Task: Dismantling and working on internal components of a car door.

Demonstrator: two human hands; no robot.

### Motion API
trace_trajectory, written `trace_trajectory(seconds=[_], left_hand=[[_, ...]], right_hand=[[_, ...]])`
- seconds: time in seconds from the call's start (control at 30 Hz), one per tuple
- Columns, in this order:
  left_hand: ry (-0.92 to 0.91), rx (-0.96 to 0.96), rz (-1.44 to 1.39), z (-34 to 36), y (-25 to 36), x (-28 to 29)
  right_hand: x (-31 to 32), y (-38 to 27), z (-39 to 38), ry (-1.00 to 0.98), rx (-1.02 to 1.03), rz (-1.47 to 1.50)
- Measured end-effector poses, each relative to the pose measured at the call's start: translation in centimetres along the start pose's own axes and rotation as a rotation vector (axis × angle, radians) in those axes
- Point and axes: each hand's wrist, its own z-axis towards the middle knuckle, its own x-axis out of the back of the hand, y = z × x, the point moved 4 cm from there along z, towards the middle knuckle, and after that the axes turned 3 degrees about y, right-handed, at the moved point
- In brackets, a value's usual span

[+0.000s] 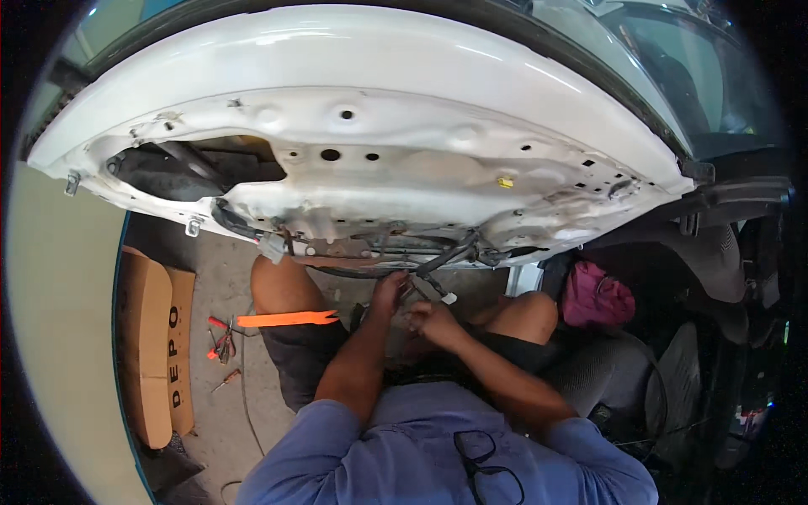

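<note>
A white car door (353, 185), stripped of its inner trim, stretches across in front of me. My left hand (390, 292) is raised to its near edge with the fingers drawn together, beside a black wiring harness (450, 255). What those fingers grip is too small to make out. Just right of it and closer to my body, my right hand (433, 321) has its fingers curled in, and anything inside them is hidden. Between and above the hands a branch of the harness hangs down and ends in a white connector (449, 298).
An orange pry tool (286, 319) lies across my left thigh. Several screwdrivers and red-handled tools (222, 341) are on the floor at left, beside a cardboard box (151, 353). A grey connector (271, 247) hangs from the door. At right are a pink cloth bag (596, 295) and a car seat (606, 370).
</note>
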Motion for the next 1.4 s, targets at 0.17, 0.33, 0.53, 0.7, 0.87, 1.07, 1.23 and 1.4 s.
trace_trajectory(seconds=[0.17,0.33,0.53,0.7,0.87,1.07,1.23,1.4], left_hand=[[0.098,-0.056,0.048,-1.2,1.4,0.7],[0.173,-0.144,0.116,-2.3,3.8,1.1],[0.276,-0.247,0.180,-3.5,3.8,0.5],[0.321,-0.290,0.229,-4.7,3.7,0.8],[0.361,-0.345,0.240,-4.3,4.6,1.1],[0.410,-0.372,0.303,-3.7,5.7,1.4],[0.424,-0.296,0.373,-3.1,6.2,2.1],[0.230,-0.257,0.317,-0.6,5.7,5.0]], right_hand=[[0.3,7.8,9.1,-0.034,-0.121,0.744],[-1.1,10.5,16.5,-0.136,0.091,1.398],[-3.1,12.7,19.8,-0.196,0.043,1.335],[-1.1,15.4,22.9,-0.093,0.231,1.196],[0.1,15.4,22.7,0.347,1.092,0.502],[-1.9,13.8,19.8,0.426,1.248,-0.024],[-1.1,12.5,18.7,0.226,0.909,0.074],[-0.4,13.4,17.5,0.106,0.781,0.388]])
